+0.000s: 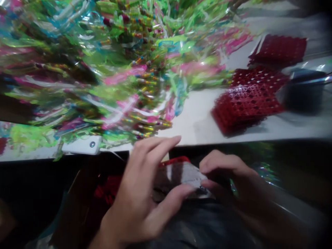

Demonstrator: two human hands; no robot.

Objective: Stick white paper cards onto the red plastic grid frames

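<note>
My left hand (145, 183) is held below the table's front edge, its fingers stretched and its thumb apart from them. The left thumb lies over a flat, shiny grey piece (176, 174) with a red upper edge; blur hides what exactly it is. At the right corner of that piece, my right hand (233, 169) has its thumb and forefinger bent in around the edge, and it seems to pinch it. The right hand's other fingers are hidden in shadow.
A heap of green, pink and blue plastic strips with beaded sticks (145, 76) covers the table (193, 114). Red perforated sheets (249, 100) lie stacked at the right, beside a dark block (303, 90). A white power bank (83, 145) with a cable sits at the front edge.
</note>
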